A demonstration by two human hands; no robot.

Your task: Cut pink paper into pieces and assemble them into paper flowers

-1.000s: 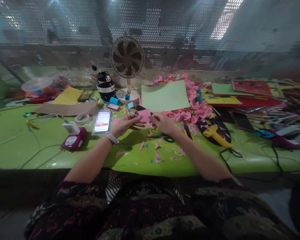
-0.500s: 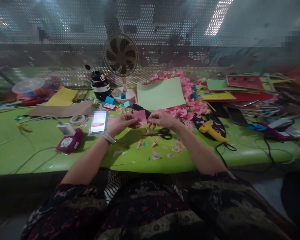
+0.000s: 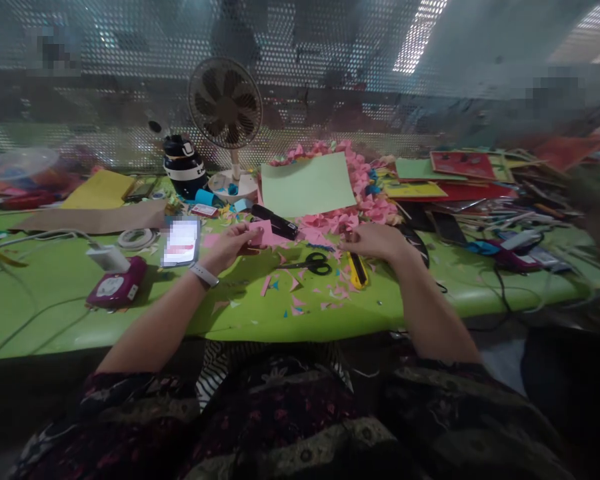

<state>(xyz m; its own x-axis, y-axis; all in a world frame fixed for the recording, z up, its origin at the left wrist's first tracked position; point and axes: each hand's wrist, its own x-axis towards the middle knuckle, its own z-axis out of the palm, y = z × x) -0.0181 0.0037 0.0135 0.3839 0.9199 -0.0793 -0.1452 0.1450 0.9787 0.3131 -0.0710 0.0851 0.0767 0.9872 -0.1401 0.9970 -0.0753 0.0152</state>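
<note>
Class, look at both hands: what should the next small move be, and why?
Probably, the right hand should settle its grip on the yellow-and-black tool: it is right at the tool's upper end, though contact is unclear. The left hand holds the pink paper piece, which leaves the right for the tool.

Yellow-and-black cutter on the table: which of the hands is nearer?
Right. The right hand is at the cutter's far end, contact unclear; the left hand is off to its left, holding pink paper beyond the scissors.
</note>
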